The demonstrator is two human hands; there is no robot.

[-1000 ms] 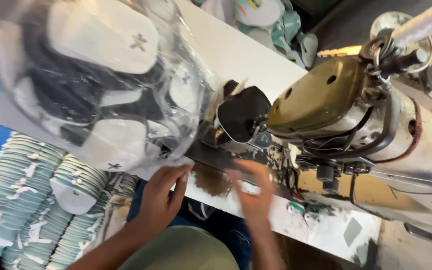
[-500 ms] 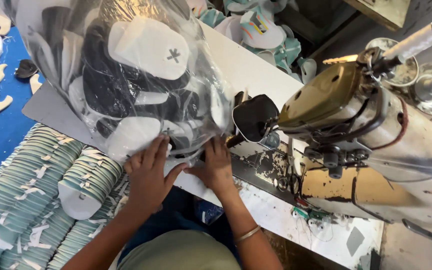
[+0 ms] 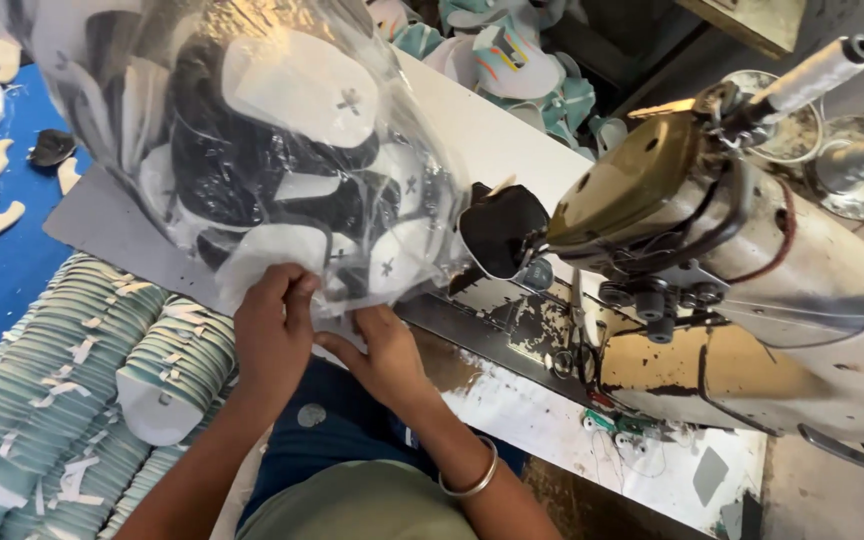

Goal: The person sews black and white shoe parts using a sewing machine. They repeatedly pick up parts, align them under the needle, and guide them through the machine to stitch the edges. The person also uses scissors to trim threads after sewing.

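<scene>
Nearest, the left hand [image 3: 272,325] has its fingers curled shut on the lower edge of a clear plastic bag [image 3: 252,150]. The right hand [image 3: 384,350], with a metal bangle [image 3: 472,478] on its wrist, touches the same edge just beside it; whether its fingers pinch the plastic cannot be told. At 9 o'clock from the hands lie stacks of pale green cut pieces [image 3: 62,380]. The bag, full of black and white shoe parts, rests on the table [image 3: 512,150] at 12 o'clock from the hands. At 3 o'clock stands a worn sewing machine [image 3: 752,290].
</scene>
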